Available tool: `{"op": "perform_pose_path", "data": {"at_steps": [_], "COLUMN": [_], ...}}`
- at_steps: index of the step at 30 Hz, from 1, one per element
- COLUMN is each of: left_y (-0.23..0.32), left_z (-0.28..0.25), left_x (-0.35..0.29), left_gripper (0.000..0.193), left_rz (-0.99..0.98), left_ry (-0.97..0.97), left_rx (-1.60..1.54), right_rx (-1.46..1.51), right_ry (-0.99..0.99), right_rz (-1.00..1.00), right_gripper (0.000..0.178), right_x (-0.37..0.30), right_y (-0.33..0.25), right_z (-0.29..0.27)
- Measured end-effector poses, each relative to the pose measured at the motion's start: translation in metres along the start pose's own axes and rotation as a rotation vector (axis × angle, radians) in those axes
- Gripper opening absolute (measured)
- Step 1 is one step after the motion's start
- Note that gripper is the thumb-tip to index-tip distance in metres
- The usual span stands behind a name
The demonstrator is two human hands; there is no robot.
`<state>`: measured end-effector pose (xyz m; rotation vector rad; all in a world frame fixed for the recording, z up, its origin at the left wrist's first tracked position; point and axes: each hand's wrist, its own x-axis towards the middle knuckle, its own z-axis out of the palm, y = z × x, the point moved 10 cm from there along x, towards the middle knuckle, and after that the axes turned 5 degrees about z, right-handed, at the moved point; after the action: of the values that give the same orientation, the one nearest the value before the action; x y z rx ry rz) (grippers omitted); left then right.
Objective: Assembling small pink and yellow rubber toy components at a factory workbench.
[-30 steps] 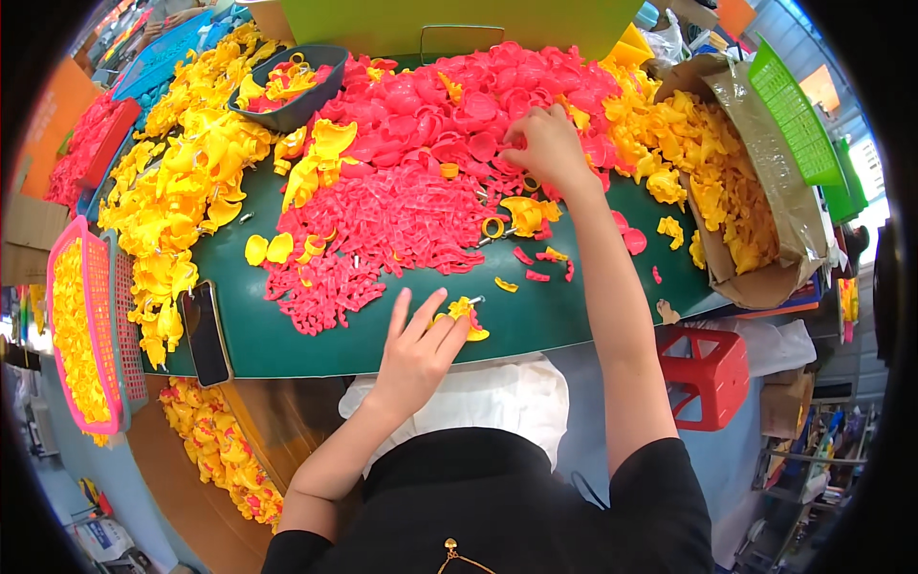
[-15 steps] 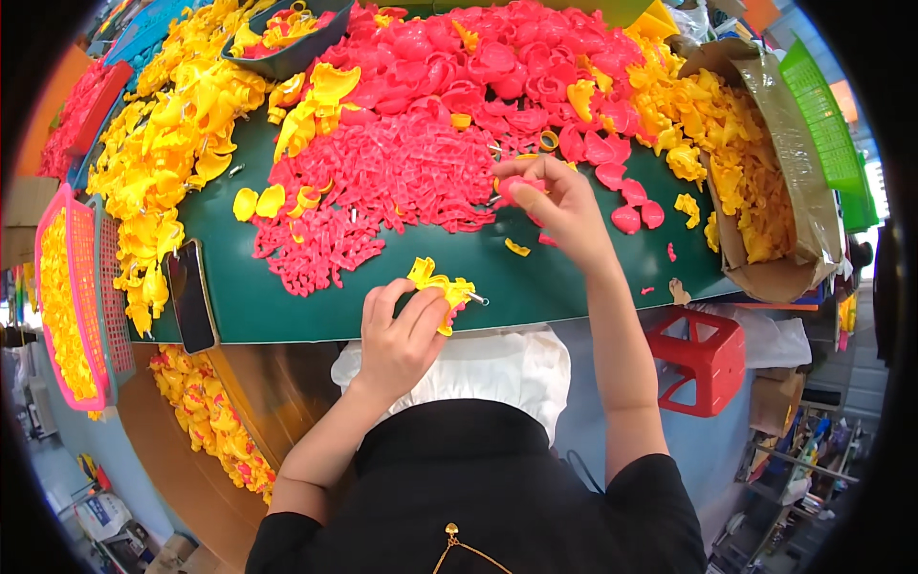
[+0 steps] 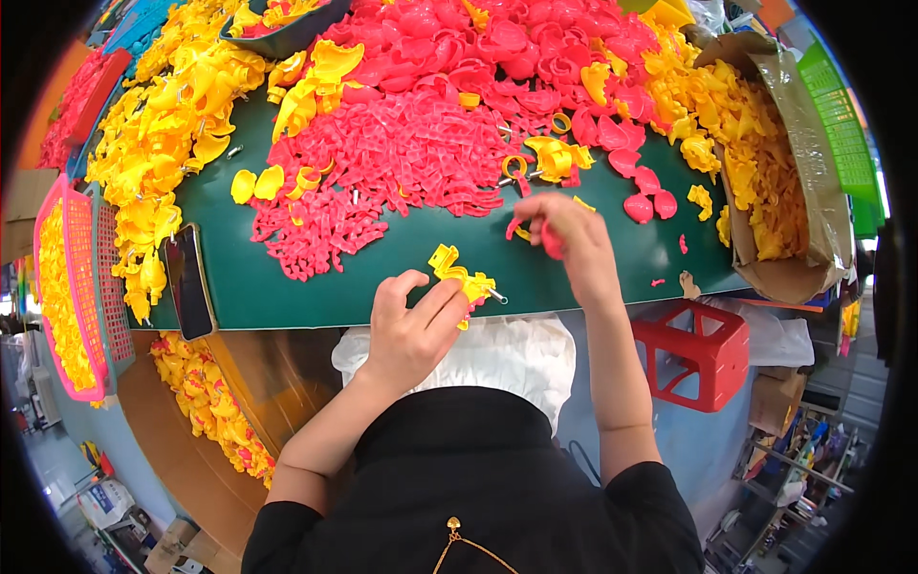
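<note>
The yellow part [image 3: 466,279], metal pin [image 3: 498,298] jutting rightward, was near the front edge of the green table [image 3: 287,298], pinched by the left hand [image 3: 413,323], where a slackened grip could have dropped it, while the right hand [image 3: 576,239], fingers curled around a pink piece [image 3: 552,242], might have fumbled that.

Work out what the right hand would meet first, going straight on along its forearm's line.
The right hand would probably meet the small yellow piece just beyond its knuckles, though height above the table is unclear.
</note>
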<state>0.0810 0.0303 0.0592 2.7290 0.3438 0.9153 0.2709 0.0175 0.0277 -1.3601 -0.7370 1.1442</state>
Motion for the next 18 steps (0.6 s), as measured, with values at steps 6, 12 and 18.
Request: {"op": "perform_pose_path", "data": {"at_steps": [6, 12, 18], "left_y": [-0.002, -0.001, 0.008], "left_z": [0.005, 0.002, 0.003], "left_x": [0.002, 0.004, 0.01], "left_gripper": [0.037, 0.04, 0.034], "left_rz": [-0.011, -0.011, 0.064], "left_ry": [-0.033, -0.002, -0.047], "left_rx": [-0.019, -0.016, -0.069], "right_rx": [-0.61, -1.045, -0.828], "right_ry": [0.213, 0.313, 0.321], "right_rz": [-0.321, -0.478, -0.284], "right_gripper": [0.029, 0.037, 0.022], "right_x": [-0.044, -0.063, -0.057], "right_y": [-0.002, -0.018, -0.025], "right_z": [0.022, 0.022, 0.002]}}
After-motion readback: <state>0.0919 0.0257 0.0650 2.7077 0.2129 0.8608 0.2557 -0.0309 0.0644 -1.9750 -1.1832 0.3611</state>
